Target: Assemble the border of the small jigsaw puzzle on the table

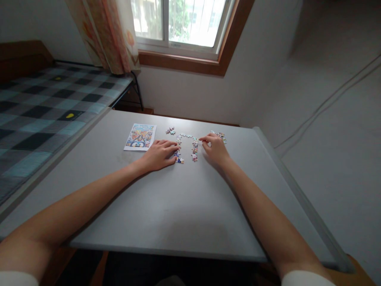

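Observation:
Jigsaw pieces form a partial frame (195,150) on the table, with a left side, a top row and a right side. My left hand (162,154) lies flat with its fingers stretched out, the fingertips resting on the left side of the frame. At the upper right corner of the frame is my right hand (216,148), its fingers bent and drawn together at the tips. Whatever those fingertips hold is too small to make out. Behind the right hand, partly covered by it, lies a pile of loose jigsaw pieces (222,137).
A printed picture sheet (139,137) with a penguin lies left of my left hand. A few loose pieces (170,130) sit beyond the frame. The grey table (178,214) has a raised edge at each side. A checked bed (59,93) stands left, a window (181,24) ahead.

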`<state>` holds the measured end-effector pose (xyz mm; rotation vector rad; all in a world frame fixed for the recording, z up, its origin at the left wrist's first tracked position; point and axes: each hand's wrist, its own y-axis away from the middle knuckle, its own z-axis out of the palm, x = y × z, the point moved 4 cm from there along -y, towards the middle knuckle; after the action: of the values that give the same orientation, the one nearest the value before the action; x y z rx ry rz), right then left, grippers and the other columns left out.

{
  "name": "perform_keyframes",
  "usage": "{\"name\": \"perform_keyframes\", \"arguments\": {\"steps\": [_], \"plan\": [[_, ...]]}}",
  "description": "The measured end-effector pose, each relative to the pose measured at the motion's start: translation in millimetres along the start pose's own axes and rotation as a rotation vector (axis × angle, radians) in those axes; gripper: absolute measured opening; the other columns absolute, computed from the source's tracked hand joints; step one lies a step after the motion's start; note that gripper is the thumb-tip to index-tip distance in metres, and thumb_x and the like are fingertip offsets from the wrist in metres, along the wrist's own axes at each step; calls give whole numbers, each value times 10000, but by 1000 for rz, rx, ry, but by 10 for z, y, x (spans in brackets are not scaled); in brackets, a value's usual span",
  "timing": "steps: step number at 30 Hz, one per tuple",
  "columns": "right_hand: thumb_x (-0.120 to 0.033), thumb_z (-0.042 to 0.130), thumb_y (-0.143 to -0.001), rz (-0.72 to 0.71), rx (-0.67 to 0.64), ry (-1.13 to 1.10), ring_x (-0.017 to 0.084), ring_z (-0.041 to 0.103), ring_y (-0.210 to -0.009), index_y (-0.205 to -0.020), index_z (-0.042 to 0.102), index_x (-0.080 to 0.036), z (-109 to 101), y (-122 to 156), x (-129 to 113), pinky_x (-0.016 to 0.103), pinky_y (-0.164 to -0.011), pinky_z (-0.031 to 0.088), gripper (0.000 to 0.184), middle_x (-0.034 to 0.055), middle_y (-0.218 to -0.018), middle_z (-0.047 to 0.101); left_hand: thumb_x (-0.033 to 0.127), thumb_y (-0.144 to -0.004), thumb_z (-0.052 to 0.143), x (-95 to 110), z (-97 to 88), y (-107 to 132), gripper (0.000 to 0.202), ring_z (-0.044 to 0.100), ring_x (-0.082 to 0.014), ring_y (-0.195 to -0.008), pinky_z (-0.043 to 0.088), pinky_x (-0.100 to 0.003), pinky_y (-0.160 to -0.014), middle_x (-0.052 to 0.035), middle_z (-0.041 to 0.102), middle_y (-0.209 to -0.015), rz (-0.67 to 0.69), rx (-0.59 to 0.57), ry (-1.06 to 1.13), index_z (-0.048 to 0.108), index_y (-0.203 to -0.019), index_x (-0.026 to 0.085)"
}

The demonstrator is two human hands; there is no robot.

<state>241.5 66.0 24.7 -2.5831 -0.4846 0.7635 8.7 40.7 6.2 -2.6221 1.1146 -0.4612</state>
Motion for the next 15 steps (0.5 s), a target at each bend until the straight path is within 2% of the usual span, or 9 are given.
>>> {"name": "perform_keyframes", "arguments": {"steps": [4, 8, 12, 15], "plan": [[-129, 507, -789, 34, 77, -56, 192, 581, -759, -864, 752, -180, 133, 85, 141, 346, -786, 464, 262, 56, -771, 627, 371, -904, 525, -1, -2, 3, 370, 539, -240, -1174, 389, -412, -995, -59, 583, -1326, 22, 19, 14, 596, -1239, 230], [-122, 510, -795, 7, 70, -83, 192, 582, -773, -887, 755, -166, 202, 152, 103, 337, -777, 471, 266, 69, -795, 623, 330, -925, 499, 34, -44, 0, 331, 567, -224, -1107, 412, -402, -956, -76, 622, -1238, 74, 54, 33, 610, -1217, 221], [-123, 528, -815, -74, 40, -82, 202, 583, -858, -933, 761, -204, 246, 191, 32, 358, -831, 470, 274, 73, -860, 639, 263, -921, 480, 51, -93, 8, 288, 596, -191, -903, 453, -354, -838, -85, 664, -993, 140, 113, 24, 667, -1128, 192], [-114, 520, -835, -138, -6, -81, 201, 568, -910, -961, 765, -244, 283, 209, 5, 371, -865, 467, 306, 73, -932, 643, 233, -925, 454, 64, -84, 28, 285, 586, -157, -736, 456, -297, -734, -56, 657, -804, 229, 80, 30, 705, -1052, 187]]}}
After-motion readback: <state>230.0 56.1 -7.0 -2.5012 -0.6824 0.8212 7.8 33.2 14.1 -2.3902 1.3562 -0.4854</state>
